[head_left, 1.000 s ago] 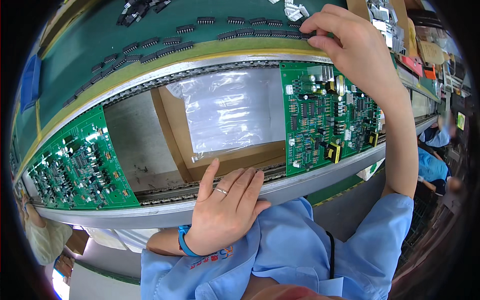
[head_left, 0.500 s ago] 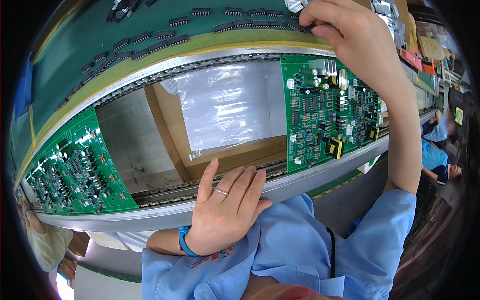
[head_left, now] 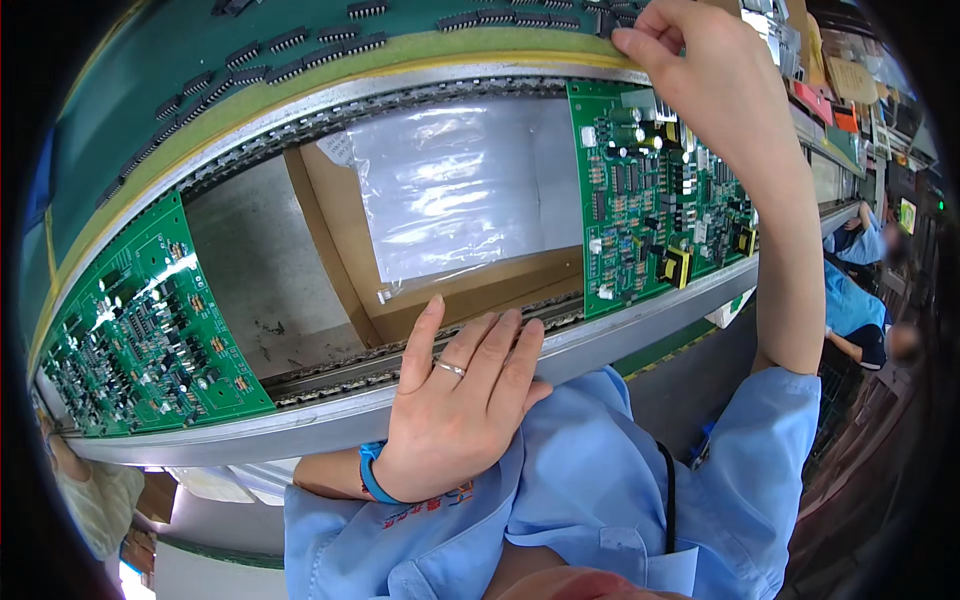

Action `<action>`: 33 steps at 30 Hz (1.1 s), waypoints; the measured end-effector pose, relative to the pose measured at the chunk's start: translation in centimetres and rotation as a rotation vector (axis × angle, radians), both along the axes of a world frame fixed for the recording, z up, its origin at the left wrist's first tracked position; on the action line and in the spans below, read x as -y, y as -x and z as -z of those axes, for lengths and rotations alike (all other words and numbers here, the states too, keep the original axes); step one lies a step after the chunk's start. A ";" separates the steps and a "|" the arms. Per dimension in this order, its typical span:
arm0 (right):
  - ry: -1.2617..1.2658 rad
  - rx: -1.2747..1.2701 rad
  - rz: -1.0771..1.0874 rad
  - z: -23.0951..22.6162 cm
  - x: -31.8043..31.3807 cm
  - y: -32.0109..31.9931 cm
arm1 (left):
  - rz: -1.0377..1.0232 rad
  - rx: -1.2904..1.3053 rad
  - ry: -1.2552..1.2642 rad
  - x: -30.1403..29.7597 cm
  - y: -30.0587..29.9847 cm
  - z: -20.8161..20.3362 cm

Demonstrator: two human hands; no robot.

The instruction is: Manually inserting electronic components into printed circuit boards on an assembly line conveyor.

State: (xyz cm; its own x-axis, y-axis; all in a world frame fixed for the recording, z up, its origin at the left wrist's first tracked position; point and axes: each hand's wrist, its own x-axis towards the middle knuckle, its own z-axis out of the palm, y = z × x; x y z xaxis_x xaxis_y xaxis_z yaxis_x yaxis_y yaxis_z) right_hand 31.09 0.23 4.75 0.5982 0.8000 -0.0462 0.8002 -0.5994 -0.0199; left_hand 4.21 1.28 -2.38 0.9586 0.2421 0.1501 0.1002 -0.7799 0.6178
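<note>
My left hand (head_left: 462, 405) lies flat on the near metal rail (head_left: 330, 418), fingers spread, holding nothing. At the far right end of a row of black IC chips (head_left: 330, 50), my right hand (head_left: 700, 50) pinches one dark chip (head_left: 606, 24) between thumb and fingertips; its far end is partly hidden. Below my right forearm, a green circuit board (head_left: 650, 200) full of parts rests across the two rails, its right side partly covered by the arm. A second populated circuit board (head_left: 150, 330) sits across the rails at the left.
Between the boards, a cardboard box (head_left: 330, 230) holding clear plastic bags (head_left: 450, 200) shows below the rails. Beyond the far rail (head_left: 400, 88) runs a green bench top (head_left: 150, 80). Another person's arm (head_left: 70, 462) is at the far left; other people (head_left: 855, 300) sit at the right.
The whole view has shifted a little, with the rails and chips higher in the picture. My right hand stays at the chip row, pinching. My left hand still rests on the near rail.
</note>
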 end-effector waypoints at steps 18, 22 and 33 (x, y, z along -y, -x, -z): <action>-0.056 -0.087 0.315 -2.0 3.8 4.3 | 0.008 0.024 -0.004 -0.3 1.1 0.3; -0.237 -0.380 0.486 -1.0 9.7 10.3 | -0.018 0.017 -0.022 0.4 1.2 0.6; -0.161 -0.278 0.506 1.4 11.6 12.0 | -0.021 0.053 -0.080 0.7 1.2 0.6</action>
State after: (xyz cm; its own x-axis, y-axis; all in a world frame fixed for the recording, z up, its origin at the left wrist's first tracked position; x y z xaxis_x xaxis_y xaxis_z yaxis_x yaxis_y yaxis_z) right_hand 19.07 -11.37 3.35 0.8896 0.4287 -0.1579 0.3675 -0.8768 -0.3100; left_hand 2.97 0.60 -2.99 0.9437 0.2474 0.2198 0.0864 -0.8252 0.5582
